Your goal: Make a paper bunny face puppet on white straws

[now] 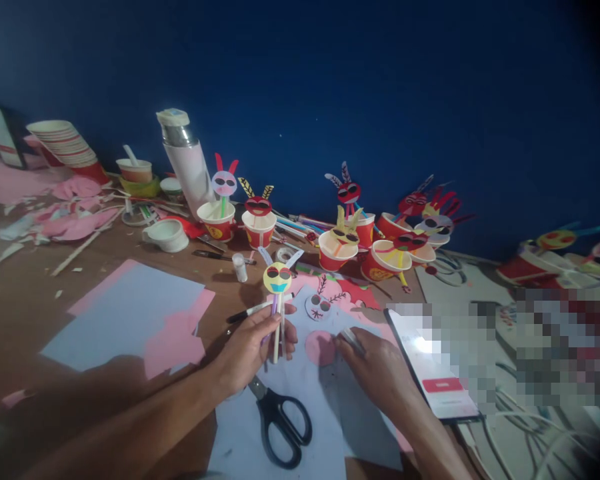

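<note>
My left hand (253, 343) is closed around the sticks of a paper puppet with a yellow round face (277, 279), dark eyes and a blue mouth, held upright. In my right hand (377, 363) is a small whitish object (351, 340) whose kind I cannot make out. That hand rests at the edge of a pink paper disc (319, 348) on white sheets (285, 427). Above the disc lies a pale paper face (319, 307) with dark feelers. Black-handled scissors (286, 427) lie below my left hand. A marker (250, 312) lies behind it.
Red-and-white paper cups (337, 257) holding several puppets line the back near the wall. A white flask (185, 167) and stacked cups (70, 147) stand left. Blue and pink paper (125, 317) lies left, a lit phone (433, 363) and cables (545, 433) right.
</note>
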The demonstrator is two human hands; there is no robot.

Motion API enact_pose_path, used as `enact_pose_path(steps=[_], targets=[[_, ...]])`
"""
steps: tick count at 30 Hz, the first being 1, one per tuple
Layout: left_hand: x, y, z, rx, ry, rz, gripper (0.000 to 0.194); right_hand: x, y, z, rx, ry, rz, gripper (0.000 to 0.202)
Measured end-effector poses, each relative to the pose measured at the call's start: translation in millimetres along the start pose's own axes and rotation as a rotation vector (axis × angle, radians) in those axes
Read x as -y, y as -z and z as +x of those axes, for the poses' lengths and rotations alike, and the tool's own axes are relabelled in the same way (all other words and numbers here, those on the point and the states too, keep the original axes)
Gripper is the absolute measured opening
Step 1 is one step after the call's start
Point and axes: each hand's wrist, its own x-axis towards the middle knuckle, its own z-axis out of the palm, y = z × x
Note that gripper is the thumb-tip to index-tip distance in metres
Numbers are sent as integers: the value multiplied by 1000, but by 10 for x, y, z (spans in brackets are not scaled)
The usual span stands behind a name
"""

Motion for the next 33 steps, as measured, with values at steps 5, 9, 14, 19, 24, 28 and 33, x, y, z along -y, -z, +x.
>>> enact_pose_path(steps=[5, 9, 14, 19, 24, 28, 33], targets=[[33, 23, 0, 25, 17, 4, 18, 88, -48, -14, 22, -32, -107, 28], [55, 39, 3, 45, 8, 9, 12, 81, -32, -13, 47, -5, 37, 28], [81, 59, 16, 62, -11, 90, 10, 83, 41, -30, 90, 7, 339, 28], [88, 51, 8, 41, -7, 219, 16, 110, 62, -59, 46, 7, 323, 27], [92, 40, 9, 1, 31, 307, 20, 113, 116, -77, -70, -17, 244, 28], [138, 58, 31, -5, 26, 324, 25, 204, 146, -108, -48, -35, 339, 25], [153, 60, 42, 6, 53, 355, 31, 338, 91, -164, 91, -16, 608, 20]])
